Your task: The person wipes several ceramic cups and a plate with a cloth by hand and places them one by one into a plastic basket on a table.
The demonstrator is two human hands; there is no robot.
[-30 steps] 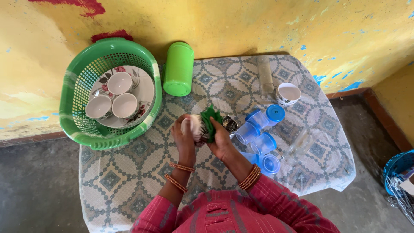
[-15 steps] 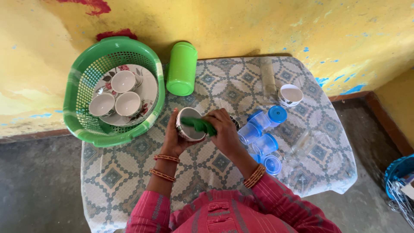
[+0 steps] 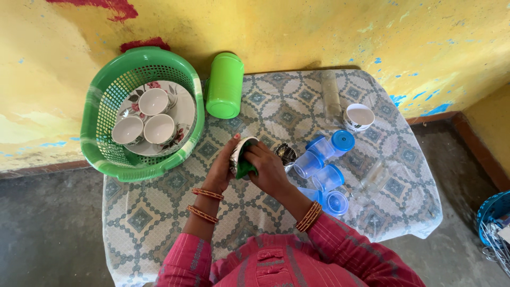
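Observation:
My left hand [image 3: 223, 169] holds a white patterned cup [image 3: 238, 149] tilted on its side above the table. My right hand [image 3: 266, 169] presses a green cloth [image 3: 244, 166] into the cup's mouth. Both hands meet over the middle of the table [image 3: 159, 212], which is covered with a patterned cloth. A small metal strainer-like piece [image 3: 286, 154] lies just right of my right hand.
A green basket [image 3: 101, 95] at the left holds a floral plate [image 3: 183, 109] and three white cups. A green jug [image 3: 224, 85] lies beside it. Several blue plastic cups [image 3: 324, 159], clear glasses [image 3: 331, 95] and a white cup [image 3: 357, 117] stand at the right.
The cup has turned from mouth-up to lying on its side in my left hand. My right hand with the cloth has pushed deeper into it.

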